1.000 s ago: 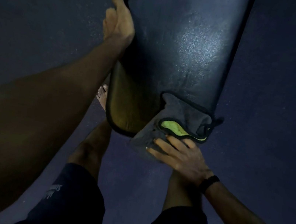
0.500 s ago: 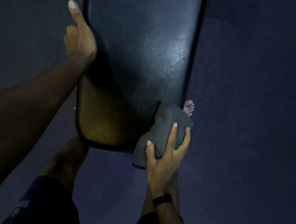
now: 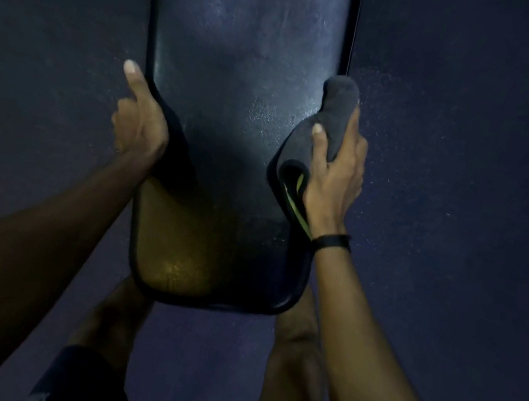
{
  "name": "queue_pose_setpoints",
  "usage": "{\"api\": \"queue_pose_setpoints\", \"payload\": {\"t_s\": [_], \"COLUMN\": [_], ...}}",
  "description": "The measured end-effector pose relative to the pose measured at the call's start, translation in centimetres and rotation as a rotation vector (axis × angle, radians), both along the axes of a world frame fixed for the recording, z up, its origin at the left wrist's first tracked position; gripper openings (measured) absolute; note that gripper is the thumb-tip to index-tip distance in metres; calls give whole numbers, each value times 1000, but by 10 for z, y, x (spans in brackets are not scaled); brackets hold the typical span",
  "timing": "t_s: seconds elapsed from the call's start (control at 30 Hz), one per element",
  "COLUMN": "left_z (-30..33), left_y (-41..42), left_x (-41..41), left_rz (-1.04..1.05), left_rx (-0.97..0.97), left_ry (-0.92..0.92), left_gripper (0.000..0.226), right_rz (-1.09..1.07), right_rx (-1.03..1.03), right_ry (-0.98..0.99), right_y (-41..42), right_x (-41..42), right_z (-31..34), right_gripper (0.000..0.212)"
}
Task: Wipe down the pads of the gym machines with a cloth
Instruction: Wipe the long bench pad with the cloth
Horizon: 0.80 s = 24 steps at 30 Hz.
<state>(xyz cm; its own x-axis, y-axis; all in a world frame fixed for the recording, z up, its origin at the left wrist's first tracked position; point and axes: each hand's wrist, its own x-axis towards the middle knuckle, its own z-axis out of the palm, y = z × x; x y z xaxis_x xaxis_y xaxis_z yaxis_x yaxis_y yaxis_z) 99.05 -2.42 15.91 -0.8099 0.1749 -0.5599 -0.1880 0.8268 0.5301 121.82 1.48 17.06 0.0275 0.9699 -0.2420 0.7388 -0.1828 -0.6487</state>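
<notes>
Wiping step rn: right hand (image 3: 335, 173) grips the gray cloth (image 3: 324, 130) on the pad's (image 3: 238, 92) right edge, mid-frame. Left hand (image 3: 140, 125) curls round the pad's left edge w/ one finger straight. Next prob slide cloth further along that edge, keep pressure.

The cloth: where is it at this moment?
In the head view the cloth lies over the right edge of the bench pad, gripped by the right hand; the left hand holds the opposite edge.
</notes>
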Motion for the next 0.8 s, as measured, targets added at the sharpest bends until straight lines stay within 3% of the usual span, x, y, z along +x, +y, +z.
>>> {"api": "queue_pose_setpoints", "payload": {"t_s": [0.2, 0.33, 0.5, 0.8], "left_z": [17, 29, 29, 32], "left_y": [17, 66, 131, 259], "left_x": [-6, -25, -61, -101], "left_rz": [-73, -70, -79, 4], "left_rx": [-58, 27, 32, 72], "left_ry": [-6, 27, 60, -97], "left_gripper": [85, 82, 76, 81], "right_rz": [43, 18, 10, 30], "right_rx": [-151, -95, -18, -32], "right_ry": [-84, -64, -75, -135], "right_y": [-86, -17, 103, 115], "right_x": [26, 1, -51, -57], "right_z": [23, 15, 2, 3], "right_gripper": [67, 75, 61, 72]}}
